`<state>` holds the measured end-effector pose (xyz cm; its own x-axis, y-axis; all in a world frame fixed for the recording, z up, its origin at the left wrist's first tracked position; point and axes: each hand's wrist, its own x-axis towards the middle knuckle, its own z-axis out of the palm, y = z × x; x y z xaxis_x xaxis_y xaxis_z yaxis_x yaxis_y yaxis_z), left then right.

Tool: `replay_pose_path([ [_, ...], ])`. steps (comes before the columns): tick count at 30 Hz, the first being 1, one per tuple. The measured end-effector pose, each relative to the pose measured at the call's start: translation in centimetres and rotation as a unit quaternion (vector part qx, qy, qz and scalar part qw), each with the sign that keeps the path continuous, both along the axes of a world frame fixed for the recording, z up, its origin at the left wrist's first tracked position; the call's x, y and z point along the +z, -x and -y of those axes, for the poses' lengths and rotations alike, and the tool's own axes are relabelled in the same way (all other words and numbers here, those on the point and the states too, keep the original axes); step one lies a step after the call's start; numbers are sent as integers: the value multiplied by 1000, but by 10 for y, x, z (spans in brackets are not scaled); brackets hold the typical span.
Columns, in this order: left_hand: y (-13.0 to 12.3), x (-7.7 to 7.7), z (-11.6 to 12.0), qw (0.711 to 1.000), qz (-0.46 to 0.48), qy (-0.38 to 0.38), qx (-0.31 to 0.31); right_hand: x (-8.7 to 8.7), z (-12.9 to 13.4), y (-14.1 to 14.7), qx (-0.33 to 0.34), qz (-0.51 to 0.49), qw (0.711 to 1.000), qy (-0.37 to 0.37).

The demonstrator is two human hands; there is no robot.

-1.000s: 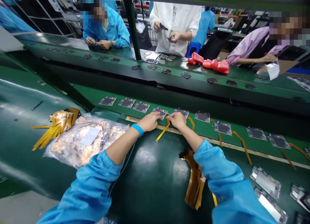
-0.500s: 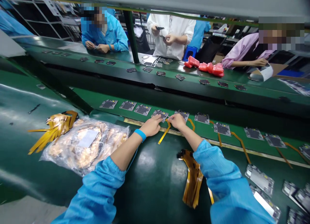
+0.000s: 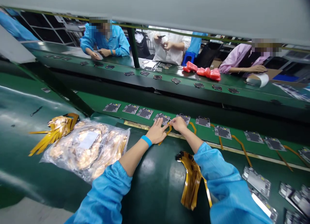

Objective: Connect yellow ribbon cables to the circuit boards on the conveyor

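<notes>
My left hand (image 3: 156, 132), a blue band on its wrist, lies with fingers spread at the near edge of a circuit board (image 3: 162, 117). Its index finger reaches to an orange flex cable (image 3: 169, 130) beside that board, partly covering it. Opposite, my right hand (image 3: 178, 124) pinches the cable's upper end at the board's right corner; the fingertips hide the exact contact. Just behind the right hand sits another circuit board (image 3: 185, 118). A bundle of orange flex cables (image 3: 190, 182) lies on the green bench by my right forearm.
A clear plastic bag (image 3: 84, 153) and loose flex cables (image 3: 56, 130) lie left. Several boards line the green belt (image 3: 97, 103); more boards (image 3: 256, 182) are at right. A green post (image 3: 60, 86) slants at left. Co-workers sit or stand across, near red bundles (image 3: 208, 73).
My left hand has shifted right and its fingers have spread, the index finger now reaching over the flex cable. My right hand still pinches by the board's corner. The view has tilted slightly.
</notes>
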<state>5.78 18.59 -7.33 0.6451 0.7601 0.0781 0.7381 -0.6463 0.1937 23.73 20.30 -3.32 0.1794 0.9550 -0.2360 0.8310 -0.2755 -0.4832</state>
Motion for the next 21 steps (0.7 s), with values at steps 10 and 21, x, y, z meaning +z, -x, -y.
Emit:
replay_pose_path([
  [10,-17,4,8,999,-28,5,20,1,4,-9,2,25,1000,9],
  [21,-35,17,13,998,-44,38,32,7,20,-19,96,113,987,-61],
])
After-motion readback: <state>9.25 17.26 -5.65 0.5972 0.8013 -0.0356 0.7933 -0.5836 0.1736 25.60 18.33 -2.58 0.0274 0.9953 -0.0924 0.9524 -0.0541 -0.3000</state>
